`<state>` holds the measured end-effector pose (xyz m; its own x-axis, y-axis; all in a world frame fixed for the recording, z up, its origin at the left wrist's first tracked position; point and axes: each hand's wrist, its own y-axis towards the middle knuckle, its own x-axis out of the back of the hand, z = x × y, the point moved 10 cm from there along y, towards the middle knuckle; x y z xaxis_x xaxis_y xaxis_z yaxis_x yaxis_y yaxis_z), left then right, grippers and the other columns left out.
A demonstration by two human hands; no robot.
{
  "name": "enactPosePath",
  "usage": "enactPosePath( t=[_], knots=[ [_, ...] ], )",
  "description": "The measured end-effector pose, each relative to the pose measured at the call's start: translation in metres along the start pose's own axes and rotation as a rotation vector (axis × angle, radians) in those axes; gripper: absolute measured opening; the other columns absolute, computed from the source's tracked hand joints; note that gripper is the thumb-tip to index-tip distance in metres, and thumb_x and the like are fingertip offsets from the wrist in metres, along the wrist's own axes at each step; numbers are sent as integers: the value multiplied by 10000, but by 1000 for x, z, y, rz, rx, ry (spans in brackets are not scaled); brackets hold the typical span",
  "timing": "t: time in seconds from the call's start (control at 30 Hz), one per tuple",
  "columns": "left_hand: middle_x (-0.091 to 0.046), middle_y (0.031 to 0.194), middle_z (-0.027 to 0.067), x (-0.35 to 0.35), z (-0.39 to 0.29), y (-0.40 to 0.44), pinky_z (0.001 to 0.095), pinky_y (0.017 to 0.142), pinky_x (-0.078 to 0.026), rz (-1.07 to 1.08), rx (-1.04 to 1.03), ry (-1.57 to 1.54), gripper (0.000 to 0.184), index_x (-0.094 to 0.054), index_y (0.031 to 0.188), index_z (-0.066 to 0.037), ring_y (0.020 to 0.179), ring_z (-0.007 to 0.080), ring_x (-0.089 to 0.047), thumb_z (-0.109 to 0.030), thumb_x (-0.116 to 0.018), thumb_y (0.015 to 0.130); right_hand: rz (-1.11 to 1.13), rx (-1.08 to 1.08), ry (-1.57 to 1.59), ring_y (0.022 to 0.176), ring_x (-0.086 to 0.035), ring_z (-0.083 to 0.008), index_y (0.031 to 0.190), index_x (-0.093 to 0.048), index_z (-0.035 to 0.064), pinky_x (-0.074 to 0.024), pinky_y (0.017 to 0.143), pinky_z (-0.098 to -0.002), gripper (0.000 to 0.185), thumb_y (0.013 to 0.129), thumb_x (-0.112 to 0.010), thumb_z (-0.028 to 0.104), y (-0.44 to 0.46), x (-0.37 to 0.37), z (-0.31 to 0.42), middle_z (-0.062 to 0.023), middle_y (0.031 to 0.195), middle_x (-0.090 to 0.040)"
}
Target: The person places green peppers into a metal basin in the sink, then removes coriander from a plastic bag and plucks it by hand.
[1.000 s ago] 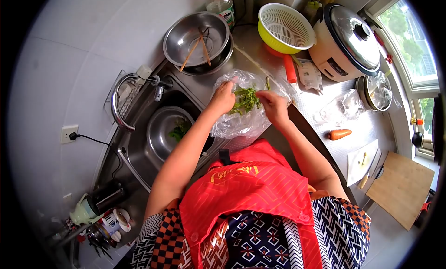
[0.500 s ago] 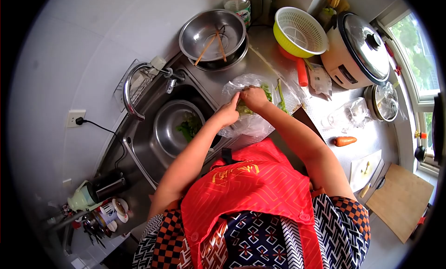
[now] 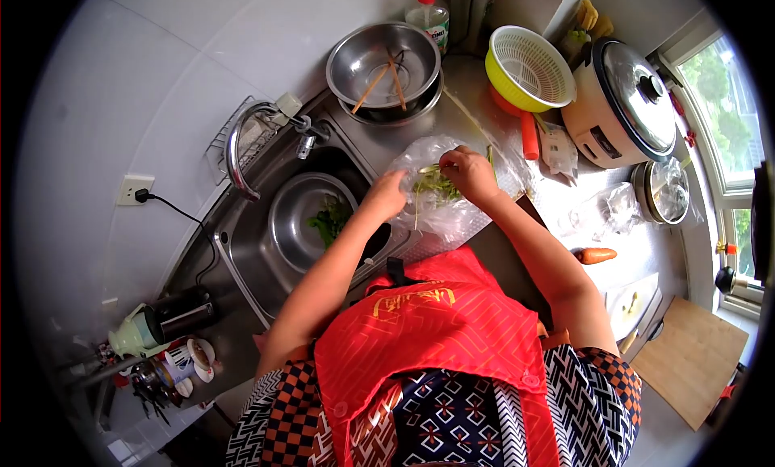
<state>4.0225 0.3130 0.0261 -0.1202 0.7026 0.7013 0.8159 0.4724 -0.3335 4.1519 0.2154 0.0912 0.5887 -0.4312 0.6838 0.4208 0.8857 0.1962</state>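
A clear plastic bag [image 3: 444, 221] lies spread on the steel counter, with leafy green stalks [image 3: 436, 191] on it. My right hand [image 3: 472, 176] is closed in a pinch on some of these stalks, over the right side of the bag. At the bag's left edge, my left hand [image 3: 385, 196] has its fingers bent together against the plastic and seems to grip it; the fingertips are partly hidden. Dark leafy greens [image 3: 329, 221] sit in a metal basin [image 3: 289, 217] inside the sink, to the left of my left forearm.
Stacked metal bowls [image 3: 355, 59] with chopsticks stand behind the sink, near the faucet [image 3: 234, 156]. Toward the right are a yellow-green colander [image 3: 508, 83], a rice cooker [image 3: 601, 128], a carrot [image 3: 597, 255], a wooden board [image 3: 694, 358] and a knife handle [image 3: 629, 340].
My right hand has lifted off the greens and moved right, stalks pinched in its fingers. My left hand has drawn back left to the bag's edge. The view has shifted slightly.
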Motion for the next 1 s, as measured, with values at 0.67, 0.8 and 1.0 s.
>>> enactPosePath(
  t=[0.67, 0.8, 1.0],
  knots=[
    [-647, 904, 36, 88, -77, -24, 233, 709, -475, -211, -140, -1168, 106, -612, 963, -66, 824, 112, -614, -130, -564, 893, 127, -193, 938, 772, -538, -47, 1024, -635, 22, -444, 686, -208, 226, 851, -634, 168, 8, 27, 41, 13, 825, -615],
    [-635, 906, 33, 87, -77, -27, 242, 697, -484, -220, -101, -1192, 112, -568, 971, -79, 825, 129, -626, -169, -541, 911, 258, -195, 969, 787, -545, -47, 1040, -620, 8, -445, 710, -201, 221, 843, -632, 106, 5, 17, 54, 13, 830, -614],
    [-600, 845, 20, 90, -81, -31, 194, 512, -455, -240, -47, -1050, 145, -502, 943, -88, 679, 103, -611, -232, -513, 933, 297, -277, 967, 740, -535, -44, 998, -629, 8, -432, 669, -194, 179, 837, -620, 87, 1, 11, 44, 32, 834, -610]
  ],
)
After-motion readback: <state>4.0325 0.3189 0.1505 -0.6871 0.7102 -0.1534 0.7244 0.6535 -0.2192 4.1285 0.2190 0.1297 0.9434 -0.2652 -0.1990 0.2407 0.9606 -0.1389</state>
